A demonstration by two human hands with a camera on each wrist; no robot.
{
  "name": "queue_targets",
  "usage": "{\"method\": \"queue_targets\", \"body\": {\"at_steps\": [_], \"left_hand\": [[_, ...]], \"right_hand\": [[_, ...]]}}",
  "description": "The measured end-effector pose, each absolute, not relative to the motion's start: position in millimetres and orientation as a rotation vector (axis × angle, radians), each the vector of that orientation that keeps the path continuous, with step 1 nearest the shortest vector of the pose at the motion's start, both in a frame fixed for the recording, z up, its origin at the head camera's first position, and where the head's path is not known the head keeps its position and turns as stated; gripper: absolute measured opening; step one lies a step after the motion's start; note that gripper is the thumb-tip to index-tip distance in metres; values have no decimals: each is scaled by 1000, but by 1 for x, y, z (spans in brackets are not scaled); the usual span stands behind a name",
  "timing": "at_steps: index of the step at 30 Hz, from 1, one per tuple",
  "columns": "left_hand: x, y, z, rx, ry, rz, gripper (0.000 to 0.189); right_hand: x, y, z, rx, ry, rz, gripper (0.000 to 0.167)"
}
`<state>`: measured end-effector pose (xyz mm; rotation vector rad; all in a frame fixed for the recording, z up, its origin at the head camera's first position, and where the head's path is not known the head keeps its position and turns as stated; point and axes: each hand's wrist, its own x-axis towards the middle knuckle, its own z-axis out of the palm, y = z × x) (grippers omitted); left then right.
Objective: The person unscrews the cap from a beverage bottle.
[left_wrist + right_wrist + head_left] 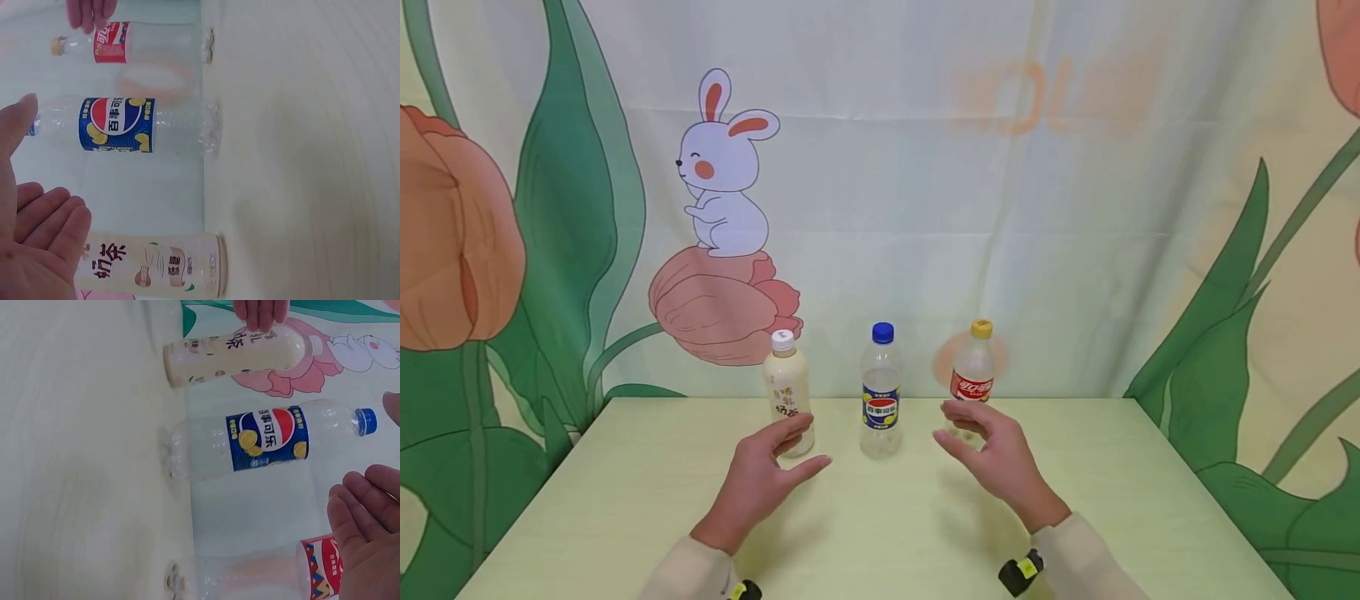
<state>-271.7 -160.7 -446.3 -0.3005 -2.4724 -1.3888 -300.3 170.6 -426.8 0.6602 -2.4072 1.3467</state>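
Three plastic bottles stand upright in a row toward the back of the table. On the left is a cream-coloured milk tea bottle with a white cap. The middle one is a clear bottle with a blue cap and a blue label. To the right stands a clear bottle with a yellow cap and a red label. My left hand hovers in front of the milk tea bottle, fingers loosely bent, holding nothing. Before the red-labelled bottle is my right hand, also holding nothing, its fingers hiding that bottle's lower part.
The pale table reaches back to a hanging cloth printed with a rabbit, tulips and large leaves. The cloth is close behind the bottles. Dark straps sit at the wrists over light sleeves.
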Motion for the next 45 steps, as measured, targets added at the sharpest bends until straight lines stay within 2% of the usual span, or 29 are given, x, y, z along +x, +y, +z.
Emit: {"method": "queue_targets", "body": {"at_steps": [5, 11, 29, 38, 45], "left_hand": [[-275, -152, -445, -295, -2409, -1403, 62], [-280, -141, -442, -318, -2375, -1368, 60], [-306, -118, -444, -251, -2424, -1293, 68], [-321, -107, -448, -229, -2432, -1340, 69], [-329, -97, -449, -203, -2441, -1366, 75]], "right_hand": [[-307, 163, -420, 595, -2417, 1474, 51], [-313, 151, -408, 560, -2372, 1540, 46], [-337, 115, -379, 549, -2271, 1528, 52], [-348, 105, -375, 462, -2276, 1548, 58], [-357, 95, -366, 429, -2256, 1583, 57]]}}
